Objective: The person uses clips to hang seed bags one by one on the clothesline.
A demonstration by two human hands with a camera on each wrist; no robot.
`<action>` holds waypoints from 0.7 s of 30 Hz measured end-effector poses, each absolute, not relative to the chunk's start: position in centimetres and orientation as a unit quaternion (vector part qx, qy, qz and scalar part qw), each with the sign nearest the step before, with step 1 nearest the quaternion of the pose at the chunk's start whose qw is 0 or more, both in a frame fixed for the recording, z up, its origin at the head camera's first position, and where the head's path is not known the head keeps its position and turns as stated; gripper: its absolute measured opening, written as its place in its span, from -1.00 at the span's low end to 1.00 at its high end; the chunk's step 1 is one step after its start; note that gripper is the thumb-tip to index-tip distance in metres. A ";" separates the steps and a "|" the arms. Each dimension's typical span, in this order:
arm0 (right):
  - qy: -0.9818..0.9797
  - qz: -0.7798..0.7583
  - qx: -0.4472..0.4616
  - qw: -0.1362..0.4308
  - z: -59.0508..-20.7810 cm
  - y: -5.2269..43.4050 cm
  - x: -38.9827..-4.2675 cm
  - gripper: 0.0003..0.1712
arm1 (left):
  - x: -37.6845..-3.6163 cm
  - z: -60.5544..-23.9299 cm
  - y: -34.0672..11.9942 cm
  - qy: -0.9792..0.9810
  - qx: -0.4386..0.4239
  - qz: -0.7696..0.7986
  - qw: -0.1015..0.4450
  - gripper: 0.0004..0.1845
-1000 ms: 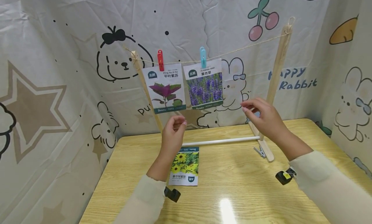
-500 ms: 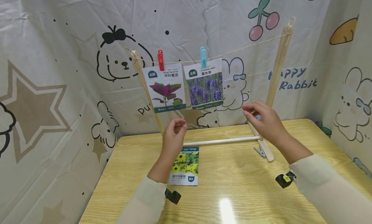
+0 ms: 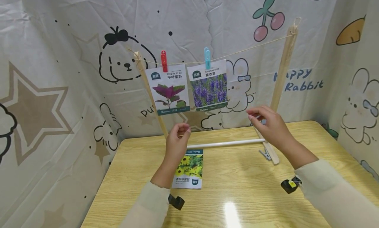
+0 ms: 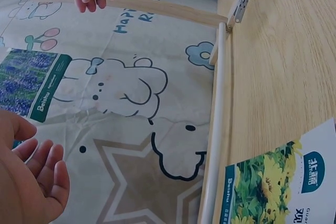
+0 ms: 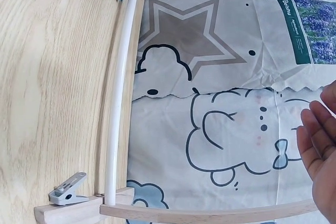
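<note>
Two seed packets hang side by side from a string [image 3: 245, 50]. The left one, a purple-leaf packet [image 3: 170, 91], is held by a red clothespin [image 3: 164, 61]; the lavender packet [image 3: 209, 89] hangs from a light blue clothespin [image 3: 207, 58]. My left hand [image 3: 176, 144] hovers below the purple-leaf packet with fingers loosely curled and nothing in them. Below and to the right of the lavender packet is my right hand [image 3: 270, 126], also holding nothing, in front of the right post. A yellow-flower seed packet [image 3: 193, 168] lies upside down on the table, partly hidden by my left forearm.
Wooden posts, one a left post [image 3: 144, 78] and one a right post [image 3: 283, 70], carry the string. A white rod [image 3: 225, 144] runs low between them. A grey clip [image 5: 68, 190] sits at the right foot. Behind the wooden table [image 3: 237, 178] hangs a printed cloth [image 3: 183, 17].
Both hands have sunk very slightly, the right one a little more. The hanging packets, clothespins and the packet on the table stay where they were.
</note>
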State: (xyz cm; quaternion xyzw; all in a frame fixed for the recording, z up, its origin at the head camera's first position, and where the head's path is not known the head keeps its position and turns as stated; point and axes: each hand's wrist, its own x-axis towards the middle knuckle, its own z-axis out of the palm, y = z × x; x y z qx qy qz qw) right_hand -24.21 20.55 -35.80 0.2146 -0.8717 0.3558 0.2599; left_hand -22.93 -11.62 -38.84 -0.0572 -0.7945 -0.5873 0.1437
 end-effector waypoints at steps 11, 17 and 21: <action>-0.871 0.358 0.212 0.262 -36.6 20.8 -24.0 -0.76 | -22.7 -39.8 -11.8 -0.798 -0.036 -0.587 0.131 -0.80; -0.874 0.356 0.207 0.259 -37.1 20.8 -24.0 -0.76 | -22.7 -40.1 -11.8 -0.796 -0.031 -0.590 0.133 -0.80; -0.875 0.358 0.204 0.256 -37.4 20.9 -23.9 -0.77 | -22.5 -40.4 -11.8 -0.799 -0.028 -0.586 0.132 -0.80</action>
